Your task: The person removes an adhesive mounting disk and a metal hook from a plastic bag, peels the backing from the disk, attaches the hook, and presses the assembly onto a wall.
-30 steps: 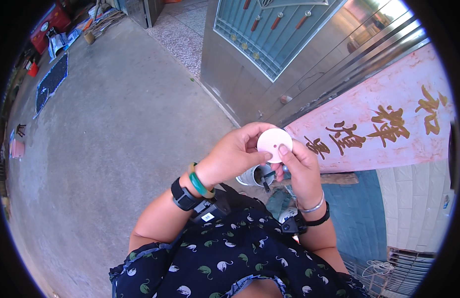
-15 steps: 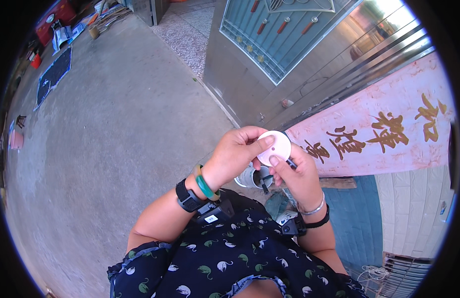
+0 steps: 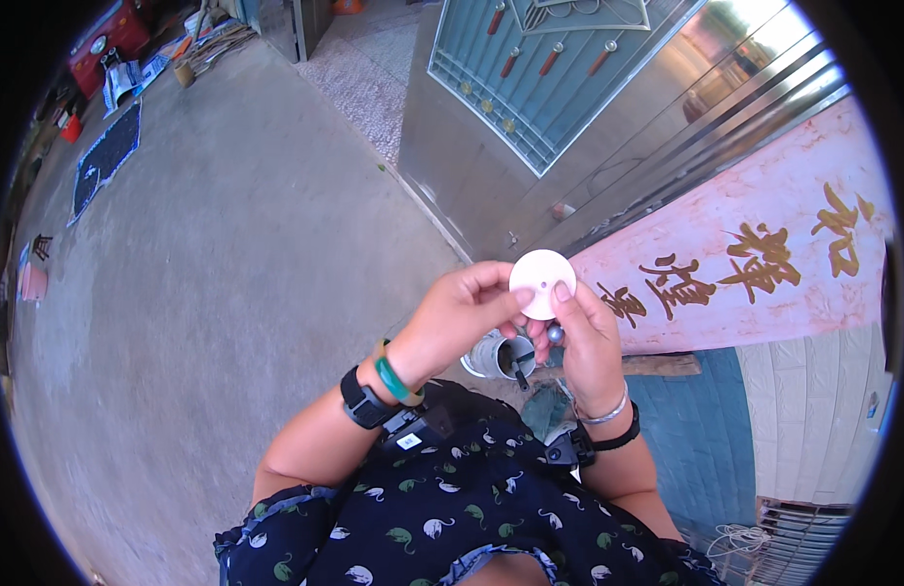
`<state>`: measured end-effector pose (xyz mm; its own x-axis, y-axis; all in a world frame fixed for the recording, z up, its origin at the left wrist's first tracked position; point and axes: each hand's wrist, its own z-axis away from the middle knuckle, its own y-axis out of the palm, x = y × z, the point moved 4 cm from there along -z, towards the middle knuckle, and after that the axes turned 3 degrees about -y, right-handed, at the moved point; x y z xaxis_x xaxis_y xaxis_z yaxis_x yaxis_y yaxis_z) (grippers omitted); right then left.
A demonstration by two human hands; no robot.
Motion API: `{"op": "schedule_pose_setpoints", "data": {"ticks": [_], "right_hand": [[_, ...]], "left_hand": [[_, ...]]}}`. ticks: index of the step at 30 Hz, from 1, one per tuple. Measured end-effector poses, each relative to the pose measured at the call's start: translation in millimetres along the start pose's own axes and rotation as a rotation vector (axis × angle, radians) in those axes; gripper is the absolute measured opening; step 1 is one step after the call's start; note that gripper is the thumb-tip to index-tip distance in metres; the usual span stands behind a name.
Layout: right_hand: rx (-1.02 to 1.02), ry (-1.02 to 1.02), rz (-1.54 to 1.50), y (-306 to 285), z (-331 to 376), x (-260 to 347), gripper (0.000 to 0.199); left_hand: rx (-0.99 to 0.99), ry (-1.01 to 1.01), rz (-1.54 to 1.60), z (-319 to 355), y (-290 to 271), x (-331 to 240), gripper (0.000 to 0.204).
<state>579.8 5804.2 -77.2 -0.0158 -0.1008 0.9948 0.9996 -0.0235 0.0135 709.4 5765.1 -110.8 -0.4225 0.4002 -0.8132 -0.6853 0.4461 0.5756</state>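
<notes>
A flat white disc (image 3: 543,269) with a small hole at its middle is held up between my two hands. My left hand (image 3: 473,311) pinches its left lower edge, thumb on the front face. From the right, my right hand (image 3: 587,337) grips it, thumb also on the face. A shiny grey, rounded end of something (image 3: 555,333) shows at my right hand's fingers; the remainder of it is hidden. Below the hands stands a white bucket (image 3: 483,355) with a dark-handled tool (image 3: 519,375) leaning in it.
A metal door (image 3: 472,195) with a glass panel stands ahead. On the right, a pink panel with gold characters (image 3: 706,283) lines the wall above blue tiles (image 3: 696,420). A dark mat (image 3: 105,161) lies far left on the concrete floor (image 3: 247,234). A metal rack (image 3: 803,537) sits lower right.
The disc has turned slightly in my hands and moved up a little, and my left thumb has shifted lower on its face. The grey rounded end now shows below the disc.
</notes>
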Motion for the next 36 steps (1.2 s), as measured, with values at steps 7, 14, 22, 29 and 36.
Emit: {"op": "schedule_pose_setpoints", "data": {"ticks": [7,14,22,29,36], "right_hand": [[-0.027,-0.049,-0.116,-8,-9,-3,0.028],[0.012,-0.178,-0.241,-27,-16,6,0.027],[-0.103,-0.305,0.039,-29,-15,1,0.020],[-0.117,-0.363,0.263,-15,-16,13,0.025],[-0.100,-0.562,0.364,-18,-17,21,0.018]], "left_hand": [[-0.082,-0.025,0.100,-5,-15,0,0.023],[-0.169,-0.033,0.105,-10,-24,-3,0.020],[-0.294,0.276,-0.288,-13,-24,-5,0.011],[-0.249,0.645,-0.677,-1,0,-30,0.031],[-0.119,0.914,-0.744,2,2,-32,0.031]]}}
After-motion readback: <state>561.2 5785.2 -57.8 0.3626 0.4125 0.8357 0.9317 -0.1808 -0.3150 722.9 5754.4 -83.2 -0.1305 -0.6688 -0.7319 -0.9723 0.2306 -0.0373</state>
